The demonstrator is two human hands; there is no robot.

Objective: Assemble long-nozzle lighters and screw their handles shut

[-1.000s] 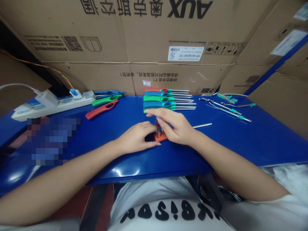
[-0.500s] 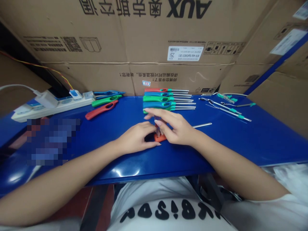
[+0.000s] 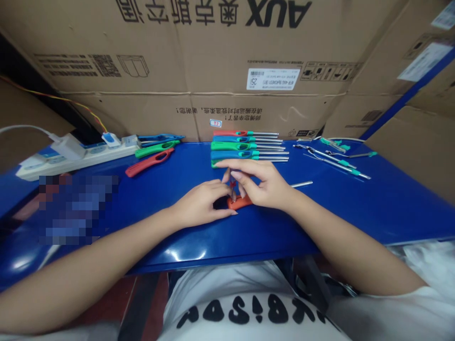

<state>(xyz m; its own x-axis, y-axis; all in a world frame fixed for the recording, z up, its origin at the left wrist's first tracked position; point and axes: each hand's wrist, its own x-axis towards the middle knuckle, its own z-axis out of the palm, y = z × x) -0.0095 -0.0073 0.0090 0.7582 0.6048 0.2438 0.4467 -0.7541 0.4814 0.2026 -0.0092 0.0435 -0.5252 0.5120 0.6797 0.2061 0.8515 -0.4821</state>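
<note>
A red-orange stick lighter lies on the blue table, its silver tube sticking out beyond my right hand. My left hand curls round the handle end, thumb on the near side and fingers on the far side. Between the thumb and fingers of my right hand is a small upright screwdriver with a reddish handle. Its shaft points down onto the lighter's handle, close to the left fingertips. The exact contact at the tip is too small to make out. My right palm covers the middle of the lighter.
Several finished-looking lighters lie in a row behind my hands. Red and green handle shells rest at left beside a white power strip. Metal tubes with wires lie at right. A cardboard wall closes off the back.
The fingers of my right hand have shifted on the screwdriver, with the index finger straighter over its top. The left hand and the lighter have stayed nearly in place.
</note>
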